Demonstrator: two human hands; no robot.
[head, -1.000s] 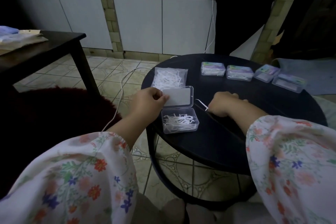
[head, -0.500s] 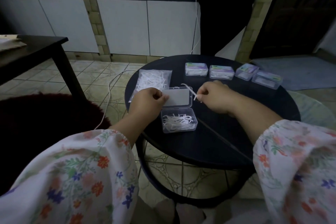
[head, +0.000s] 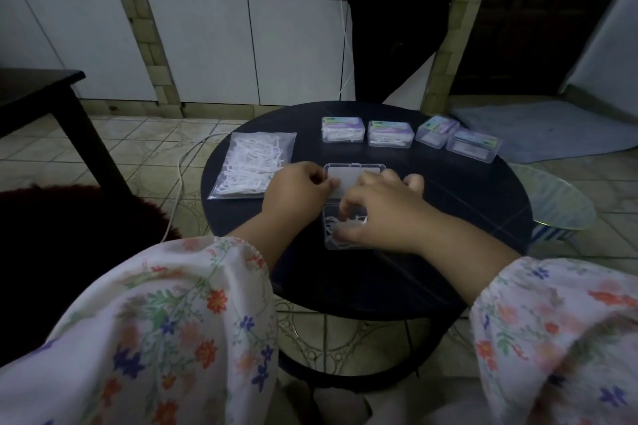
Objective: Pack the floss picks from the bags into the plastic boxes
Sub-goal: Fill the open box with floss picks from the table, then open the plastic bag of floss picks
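An open clear plastic box (head: pixel 332 242) lies in the middle of the round black table (head: pixel 483 217), with white floss picks (head: pixel 333 222) in its base. Its lid (head: pixel 352 170) is folded back flat toward the far side. My left hand (head: pixel 295 191) pinches the lid's left edge. My right hand (head: pixel 383 209) reaches down over the base, thumb and fingertips closed on a floss pick among those inside, and hides most of the base. A clear bag of floss picks (head: pixel 252 162) lies left of the box, just beyond my left hand.
Several closed, filled boxes stand in a row at the table's far side, from one box (head: pixel 342 129) on the left to another box (head: pixel 473 146) on the right. A white cable (head: pixel 183 162) runs along the tiled floor. A dark table (head: pixel 51 97) stands at the left.
My right hand has carried the floss pick from above the lid down into the box's base. My left hand has stayed on the lid. The camera has shifted slightly.
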